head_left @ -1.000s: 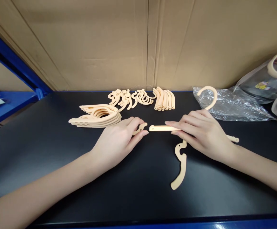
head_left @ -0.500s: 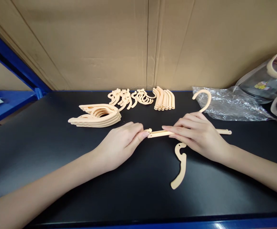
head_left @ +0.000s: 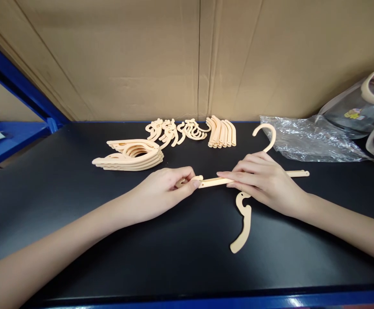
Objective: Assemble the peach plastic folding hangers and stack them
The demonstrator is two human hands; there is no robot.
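My right hand point(head_left: 264, 182) is closed over the middle of a cream plastic hanger point(head_left: 215, 182), whose hook point(head_left: 266, 131) sticks up behind the knuckles. One straight arm of the hanger points left and the other emerges on the right. At the left tip, my left hand point(head_left: 166, 189) pinches a small curved hanger piece point(head_left: 200, 177) against the arm's end; the fingers hide most of that piece. A loose curved hanger arm piece point(head_left: 245, 223) lies on the black table just below my right hand.
A stack of cream hanger parts point(head_left: 132, 155) lies at left. Behind are small curved pieces point(head_left: 164, 131) and a row of straighter arm pieces point(head_left: 222, 132). Clear plastic wrap point(head_left: 315, 139) and a transparent bag point(head_left: 351, 111) sit at right. Cardboard point(head_left: 125, 60) backs the table point(head_left: 142, 266).
The hanger has shifted slightly left and its hook has swung left with my right hand. My left fingers have loosened into a rounder pinch, showing more of the small piece.
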